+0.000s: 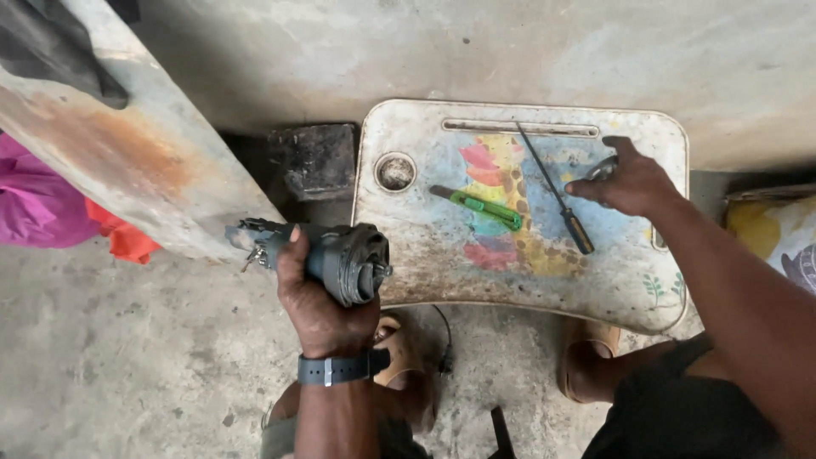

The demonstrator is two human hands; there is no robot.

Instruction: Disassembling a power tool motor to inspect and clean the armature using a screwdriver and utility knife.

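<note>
1. While it lies gripped in the left hand point(316, 299), the grey motor housing point(327, 255) keeps its long axis nearly level across the scene, its round open end pointing right toward the small table point(442, 272) and its narrower end, with loose wires, pointing left.
2. The housing sits just off the table's near-left corner, above the concrete floor point(127, 357), held clear of both.
3. It looks dirty and dull grey, drum-shaped, with a short shaft stub showing in the middle of the open end.
4. The left hand wraps it from the near side, fingers curled tight around the body, thumb up along the left part; a dark watch point(340, 368) circles the wrist.
5. The right hand point(633, 183) reaches over the far-right part of the table, fingers closed around a small shiny metal piece point(602, 168); what it is cannot be told.
6. A screwdriver point(557, 194) with a dark handle lies slanted just left of that hand, and a green utility knife point(480, 206) lies further left on the painted tabletop.
</note>
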